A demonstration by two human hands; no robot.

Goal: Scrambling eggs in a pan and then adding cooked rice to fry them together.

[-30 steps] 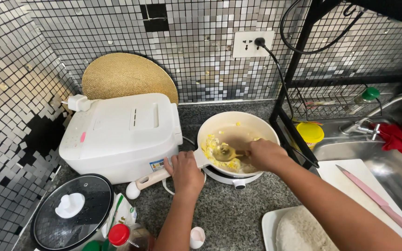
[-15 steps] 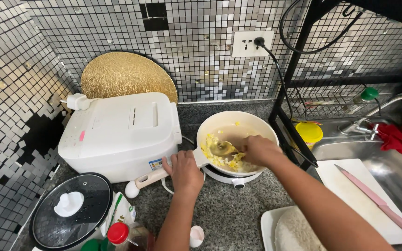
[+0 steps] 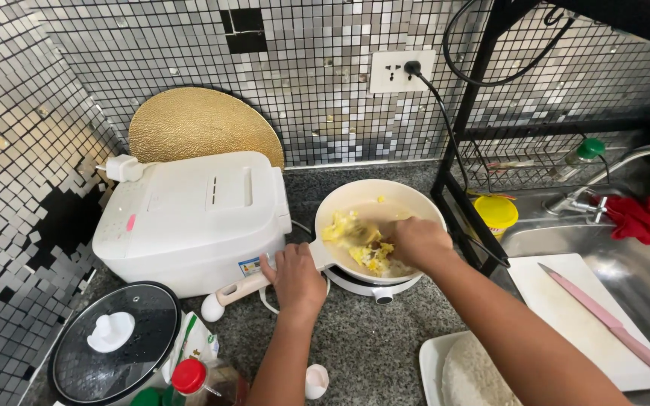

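A cream frying pan (image 3: 408,197) sits on a small white electric hob (image 3: 374,289) on the grey counter. Yellow scrambled egg (image 3: 344,229) lies in its left half. My left hand (image 3: 296,277) grips the pan's pale wooden handle (image 3: 238,289), which points left toward the front. My right hand (image 3: 417,242) reaches into the pan from the right and holds a spoon-like utensil (image 3: 366,233), its tip buried in the egg. The utensil's handle is hidden by my fingers.
A white rice cooker (image 3: 197,218) stands left of the pan, a round gold mat (image 3: 205,124) behind it. At the front left are a glass lid (image 3: 114,342), an egg (image 3: 212,308) and a red-capped bottle (image 3: 189,376). To the right are a black rack post (image 3: 457,180) and a white board (image 3: 581,301) with a pink knife (image 3: 603,325).
My right hand has shifted slightly left while moving the utensil through the egg, which now sits more to the pan's left. My left hand stays on the handle.
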